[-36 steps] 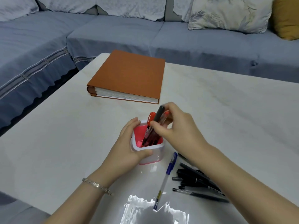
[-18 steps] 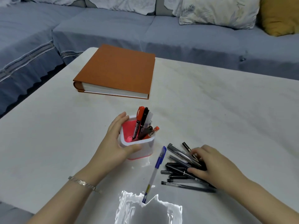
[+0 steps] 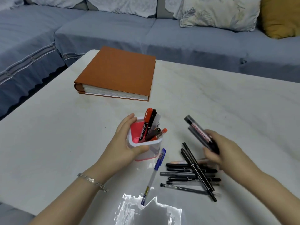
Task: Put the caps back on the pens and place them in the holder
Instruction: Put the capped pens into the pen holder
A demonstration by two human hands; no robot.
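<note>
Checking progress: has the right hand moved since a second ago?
Yes. The right hand left the holder and now grips a dark pen above the loose pens, to the holder's right.

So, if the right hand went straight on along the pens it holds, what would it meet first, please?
Probably nothing soon: the right hand and its gripped pens aim up-left over bare table, passing right of the holder. The orange book lies next, at its right edge, though depth is unclear.

Pale marble-look table (image 3: 227,103), bright glare patch (image 3: 146,208) at 6 o'clock; orange-brown album (image 3: 120,70) lying flat at 11 o'clock; blue-grey corner sofa (image 3: 113,30) from 9 to 2 o'clock; leaf-print cushion (image 3: 219,12) at 1 o'clock; mustard cushion (image 3: 280,17) beside it.
</note>
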